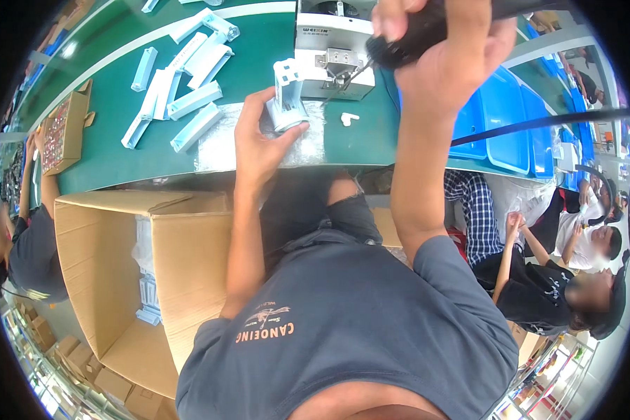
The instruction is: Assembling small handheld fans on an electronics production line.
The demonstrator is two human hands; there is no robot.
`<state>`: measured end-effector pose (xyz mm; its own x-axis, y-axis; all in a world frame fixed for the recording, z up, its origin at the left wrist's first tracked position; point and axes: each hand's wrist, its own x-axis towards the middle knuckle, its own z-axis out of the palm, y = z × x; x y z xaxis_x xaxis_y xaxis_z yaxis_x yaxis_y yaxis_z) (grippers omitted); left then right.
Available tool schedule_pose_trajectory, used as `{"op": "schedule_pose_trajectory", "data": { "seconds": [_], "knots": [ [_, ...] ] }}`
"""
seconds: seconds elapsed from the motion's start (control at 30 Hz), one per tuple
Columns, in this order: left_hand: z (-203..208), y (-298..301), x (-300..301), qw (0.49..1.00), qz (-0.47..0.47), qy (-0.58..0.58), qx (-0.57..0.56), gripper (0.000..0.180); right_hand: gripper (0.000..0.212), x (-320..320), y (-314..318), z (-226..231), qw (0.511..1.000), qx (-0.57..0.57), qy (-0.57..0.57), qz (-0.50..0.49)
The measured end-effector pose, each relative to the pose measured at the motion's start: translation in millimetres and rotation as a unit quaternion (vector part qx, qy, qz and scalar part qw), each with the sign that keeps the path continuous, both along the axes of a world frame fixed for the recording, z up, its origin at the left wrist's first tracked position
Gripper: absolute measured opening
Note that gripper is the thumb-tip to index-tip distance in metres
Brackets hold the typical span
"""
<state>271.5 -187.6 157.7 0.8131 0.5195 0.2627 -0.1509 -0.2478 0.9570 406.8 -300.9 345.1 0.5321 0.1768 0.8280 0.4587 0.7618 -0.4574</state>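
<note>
My left hand [260, 143] grips a pale blue plastic housing [288, 91] between thumb and fingers, keeping it upright above a sheet of clear plastic wrap [215, 143] on the bench. A black power screwdriver [416, 38] is wrapped in my right hand [455, 66]. Its thin bit slants down and left to the metal outlet [341, 61] of a white screw feeder [334, 38]; I cannot tell whether the tip touches it or carries a screw. A small white plastic piece [349, 119] lies on the green bench right of the housing.
Several more pale blue housings [196, 101] lie at the left of the bench [259, 35]. Blue trays [507, 133] stand at the right. An open cardboard box [189, 273] with blue parts is below the bench edge, and a smaller carton [68, 133] sits far left. Other people work on both sides.
</note>
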Motion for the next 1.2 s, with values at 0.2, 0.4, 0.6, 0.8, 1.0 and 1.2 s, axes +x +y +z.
{"op": "schedule_pose_trajectory", "data": {
  "seconds": [0.2,0.4,0.6,0.8,1.0,1.2],
  "knots": [
    [1,-7,3,0.993,0.0,-0.025,0.113,0.062,0.021,35,21,-8,0.991,-0.04,-0.052,-0.114],
    [-1,-5,3,0.995,0.017,-0.026,0.098,0.063,0.02,31,29,-8,0.991,-0.054,-0.025,-0.118],
    [-2,-7,9,0.996,0.01,-0.019,0.091,0.063,0.019,26,12,-3,0.988,-0.094,-0.016,-0.124],
    [-8,-1,3,0.996,0.004,-0.027,0.082,0.063,0.038,-19,19,-5,0.999,-0.037,0.026,-0.021],
    [-7,-2,5,0.998,-0.007,-0.018,0.052,0.064,0.045,-27,35,-17,0.994,-0.064,0.09,-0.009],
    [-5,-2,4,0.998,-0.003,-0.018,0.057,0.064,0.046,-15,35,-26,0.999,-0.036,0.015,0.015]
  ]
}}
